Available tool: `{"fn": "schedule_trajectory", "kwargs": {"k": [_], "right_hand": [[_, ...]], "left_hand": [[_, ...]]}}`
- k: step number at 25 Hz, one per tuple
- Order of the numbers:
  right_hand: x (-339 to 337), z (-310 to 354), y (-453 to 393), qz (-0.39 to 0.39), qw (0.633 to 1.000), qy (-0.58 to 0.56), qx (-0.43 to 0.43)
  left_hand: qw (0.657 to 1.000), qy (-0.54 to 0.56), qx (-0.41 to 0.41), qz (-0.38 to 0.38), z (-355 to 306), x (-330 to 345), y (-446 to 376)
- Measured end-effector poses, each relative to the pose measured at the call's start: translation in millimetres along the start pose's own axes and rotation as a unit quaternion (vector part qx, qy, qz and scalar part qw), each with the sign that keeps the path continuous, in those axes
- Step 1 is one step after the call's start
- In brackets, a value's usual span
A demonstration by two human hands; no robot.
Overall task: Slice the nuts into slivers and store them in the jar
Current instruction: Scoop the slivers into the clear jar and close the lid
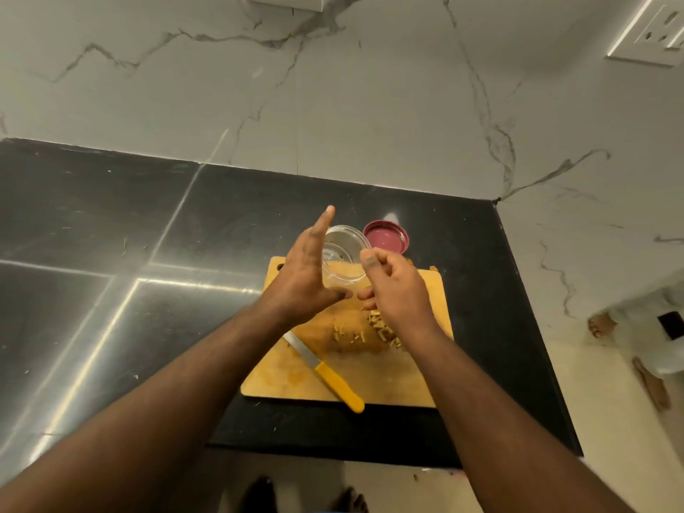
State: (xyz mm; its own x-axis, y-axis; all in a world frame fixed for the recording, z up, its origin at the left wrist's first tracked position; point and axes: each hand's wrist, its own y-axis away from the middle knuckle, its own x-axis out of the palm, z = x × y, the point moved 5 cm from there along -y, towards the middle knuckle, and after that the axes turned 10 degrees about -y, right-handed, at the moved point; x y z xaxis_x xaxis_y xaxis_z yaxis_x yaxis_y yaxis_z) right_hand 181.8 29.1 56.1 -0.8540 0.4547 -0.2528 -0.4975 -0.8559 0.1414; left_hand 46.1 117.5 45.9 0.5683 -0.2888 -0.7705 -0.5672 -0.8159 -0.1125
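A clear, empty-looking jar [343, 253] stands at the far edge of the wooden cutting board [374, 383]. My left hand [299, 281] is held flat and open, fingers straight, its palm against or just beside the jar's left side. My right hand [399, 286] hovers at the jar's right rim with the fingertips bunched together; I cannot see whether anything is pinched in them. Below the right wrist, a small pile of nut slivers [385, 329] lies on the board, partly hidden. The jar's pink lid [386, 236] rests upside down on the counter behind the board.
A yellow-handled knife [327, 373] lies diagonally on the board's near half, blade pointing toward my left wrist. The board sits on a black counter [111, 253] near its right end, against a marble wall. A wall socket [655, 35] is at top right.
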Motion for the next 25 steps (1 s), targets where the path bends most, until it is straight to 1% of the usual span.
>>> {"fn": "schedule_trajectory", "kwargs": {"k": [1,2,3,4,5,6,7,8,9,10,11,12,13,14,15,16,18,20,22,23,25], "right_hand": [[0.2,1.2,-0.2,-0.014,1.0,0.009,0.005],[-0.9,0.8,0.6,-0.031,0.999,0.018,0.011],[-3.3,2.1,2.0,-0.046,0.999,0.018,0.017],[-5.1,1.1,4.6,-0.057,0.998,0.005,0.024],[-5.9,2.8,8.7,-0.062,0.997,-0.017,0.03],[-5.0,5.6,13.2,-0.059,0.997,-0.044,0.036],[-1.9,10.1,17.3,-0.047,0.995,-0.075,0.04],[2.2,16.3,21.2,-0.023,0.993,-0.107,0.043],[4.3,22.1,24.1,0.001,0.99,-0.135,0.046],[1.6,25.9,25.6,0.015,0.987,-0.154,0.047],[-7.6,26.0,25.1,0.007,0.988,-0.145,0.045],[-21.9,20.5,24.0,-0.022,0.994,-0.096,0.042],[-38.4,10.2,24.7,-0.062,0.997,-0.01,0.045],[-52.5,-3.7,28.0,-0.092,0.99,0.089,0.06],[-60.2,-20.1,33.2,-0.097,0.975,0.175,0.091],[-61.1,-35.9,39.5,-0.08,0.959,0.24,0.128],[-54.8,-60.8,44.3,-0.043,0.931,0.321,0.171],[-45.4,-65.1,35.8,-0.033,0.914,0.373,0.157],[-34.7,-62.3,22.7,-0.013,0.909,0.393,0.136],[-28.6,-62.9,17.9,0.005,0.915,0.384,0.128],[-23.6,-59.7,16.0,0.023,0.938,0.327,0.111]], "left_hand": [[1.0,0.006,0.003,0.023,2.5,-0.4,4.7],[0.998,0.036,0.003,0.051,7.0,-1.1,10.3],[0.993,0.093,-0.001,0.074,10.2,-3.3,15.9],[0.981,0.174,-0.021,0.086,15.1,-6.1,22.8],[0.957,0.27,-0.06,0.085,20.6,-9.7,29.5],[0.918,0.369,-0.118,0.085,25.7,-11.4,35.3],[0.859,0.468,-0.179,0.106,28.9,-9.4,40.4],[0.79,0.553,-0.222,0.145,27.8,-5.9,45.0],[0.732,0.612,-0.244,0.174,24.9,-4.4,48.6],[0.694,0.648,-0.255,0.184,23.5,-3.8,50.5],[0.676,0.665,-0.262,0.179,24.2,-3.5,51.6],[0.673,0.668,-0.268,0.168,27.3,-3.3,52.9],[0.676,0.665,-0.274,0.158,30.8,-3.4,54.9],[0.68,0.66,-0.281,0.151,35.7,-2.7,57.5],[0.682,0.656,-0.288,0.148,40.3,-1.3,60.5],[0.683,0.652,-0.297,0.146,44.4,0.8,63.3],[0.682,0.646,-0.312,0.143,49.0,5.4,68.9],[0.683,0.64,-0.323,0.141,49.1,8.8,73.6],[0.684,0.638,-0.329,0.133,46.5,12.0,75.6],[0.682,0.64,-0.33,0.125,45.2,13.1,76.0],[0.679,0.644,-0.335,0.11,43.1,13.9,75.7]]}}
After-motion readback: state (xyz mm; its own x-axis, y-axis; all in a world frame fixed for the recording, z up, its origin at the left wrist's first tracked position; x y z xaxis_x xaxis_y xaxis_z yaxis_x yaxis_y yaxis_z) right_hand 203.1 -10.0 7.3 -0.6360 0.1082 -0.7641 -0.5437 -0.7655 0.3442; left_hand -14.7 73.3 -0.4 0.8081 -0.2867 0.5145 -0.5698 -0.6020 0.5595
